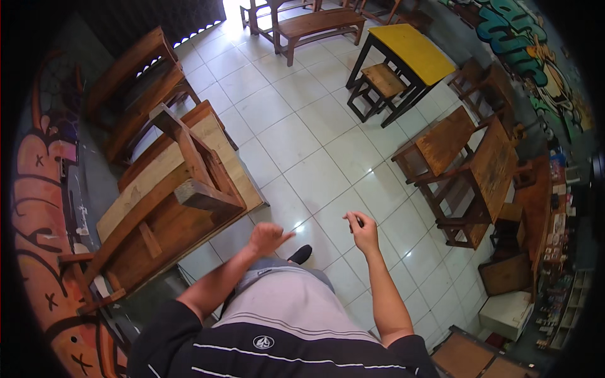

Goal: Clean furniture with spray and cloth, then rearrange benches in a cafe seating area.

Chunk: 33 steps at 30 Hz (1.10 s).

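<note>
My left hand [268, 239] is held in front of my waist, over the tiled floor, with its fingers curled and the thumb or a finger pointing to the right; whether it holds anything cannot be told. My right hand [362, 230] is raised over the floor to the right, closed around a small dark object [360, 222] that shows between its fingers. Left of my left hand, an upturned wooden bench [189, 165] lies legs up on a wooden table [250, 191]. Below my hands one dark shoe [300, 254] shows.
Ahead, a yellow-topped table [411, 49] has a wooden stool [384, 79] beside it. A long bench [321, 22] stands at the back. On the right are a low bench [444, 139], a wooden table [494, 165] and a white box [506, 312]. Wooden desks [137, 94] stand at the left wall.
</note>
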Motion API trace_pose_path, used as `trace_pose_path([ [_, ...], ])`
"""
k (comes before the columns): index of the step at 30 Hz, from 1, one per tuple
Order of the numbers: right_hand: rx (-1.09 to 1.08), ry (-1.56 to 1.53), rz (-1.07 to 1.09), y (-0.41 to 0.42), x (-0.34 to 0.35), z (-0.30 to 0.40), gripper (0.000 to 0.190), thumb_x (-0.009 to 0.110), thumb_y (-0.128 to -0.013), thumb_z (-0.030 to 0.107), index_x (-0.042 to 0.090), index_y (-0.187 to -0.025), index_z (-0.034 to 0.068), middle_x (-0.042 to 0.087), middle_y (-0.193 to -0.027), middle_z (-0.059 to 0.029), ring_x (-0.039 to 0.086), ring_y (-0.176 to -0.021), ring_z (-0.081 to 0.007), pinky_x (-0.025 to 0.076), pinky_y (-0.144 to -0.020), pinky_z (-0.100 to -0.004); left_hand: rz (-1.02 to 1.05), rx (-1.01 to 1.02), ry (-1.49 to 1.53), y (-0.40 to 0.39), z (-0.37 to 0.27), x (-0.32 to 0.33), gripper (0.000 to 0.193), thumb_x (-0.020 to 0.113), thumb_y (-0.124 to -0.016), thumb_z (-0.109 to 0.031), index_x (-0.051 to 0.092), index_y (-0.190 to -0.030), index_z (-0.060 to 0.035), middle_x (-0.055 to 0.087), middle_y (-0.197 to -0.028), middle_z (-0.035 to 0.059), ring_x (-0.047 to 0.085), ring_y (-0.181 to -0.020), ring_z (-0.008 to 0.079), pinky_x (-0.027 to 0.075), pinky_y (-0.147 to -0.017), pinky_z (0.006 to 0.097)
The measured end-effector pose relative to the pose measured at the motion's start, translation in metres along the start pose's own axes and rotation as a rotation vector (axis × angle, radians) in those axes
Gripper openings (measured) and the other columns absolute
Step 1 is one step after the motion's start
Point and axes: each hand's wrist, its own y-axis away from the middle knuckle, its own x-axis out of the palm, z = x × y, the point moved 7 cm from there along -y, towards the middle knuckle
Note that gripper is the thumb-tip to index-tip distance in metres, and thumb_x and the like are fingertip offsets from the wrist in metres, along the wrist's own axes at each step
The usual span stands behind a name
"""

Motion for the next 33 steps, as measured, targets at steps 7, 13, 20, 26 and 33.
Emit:
trace_pose_path([
  [7, -0.181, 0.04, 0.127, -0.085, 0.001, 0.058, 0.024, 0.061, -0.091, 0.026, 0.07, -0.085, 0.004, 0.039, -0.052, 0.0038, 0.029, -0.05, -0.0048, 0.023, -0.045, -0.0268, -0.045, -0.277, 0.457, -0.115, 0.012, 0.021, 0.05, 0.07, -0.079, -0.017, 0.03, -0.056, -0.0002, 0.023, -0.052, 0.0121, 0.019, -0.052, 0.0243, 0.023, -0.041, 0.0363],
  [13, 0.081, 0.539, 0.164, -0.134, -0.043, -0.155, 0.037, 0.06, -0.086, 0.041, 0.071, -0.088, 0.007, 0.067, -0.073, -0.0146, 0.064, -0.07, -0.0203, 0.049, -0.068, -0.034, -0.108, -0.271, 0.579, -0.244, 0.033, 0.048, 0.03, 0.067, -0.075, -0.01, 0.041, -0.062, -0.0024, 0.038, -0.057, 0.0142, 0.031, -0.052, 0.0255, 0.035, -0.048, 0.0342],
  [20, 0.609, 0.5, 0.303, -0.025, -0.131, -0.24, 0.032, 0.064, -0.082, 0.043, 0.074, -0.088, 0.013, 0.058, -0.06, -0.0087, 0.056, -0.05, -0.0164, 0.048, -0.05, -0.0325, -0.353, -0.355, 0.798, -0.403, 0.106, -0.064, 0.034, 0.074, -0.08, -0.014, 0.044, -0.068, -0.0058, 0.036, -0.057, -0.0059, 0.031, -0.055, 0.0028, 0.027, -0.047, 0.0234],
  [26, 0.662, 0.42, 0.366, -0.12, -0.15, -0.238, 0.034, 0.064, -0.083, 0.042, 0.073, -0.091, 0.01, 0.056, -0.058, -0.0068, 0.053, -0.049, -0.0151, 0.046, -0.047, -0.0333, -0.442, -0.503, 0.846, -0.448, 0.199, -0.068, 0.036, 0.075, -0.08, -0.033, 0.053, -0.072, -0.006, 0.044, -0.059, -0.0052, 0.037, -0.055, 0.0038, 0.03, -0.048, 0.0226],
  [33, 0.463, 0.638, 0.484, -0.404, -0.129, -0.16, 0.034, 0.062, -0.084, 0.043, 0.073, -0.091, 0.012, 0.048, -0.052, -0.0037, 0.047, -0.046, -0.0135, 0.046, -0.047, -0.0333, -0.491, -0.761, 0.897, -0.413, 0.269, -0.063, 0.034, 0.071, -0.083, -0.037, 0.057, -0.074, -0.0073, 0.051, -0.064, -0.0034, 0.044, -0.057, 0.0053, 0.037, -0.051, 0.022],
])
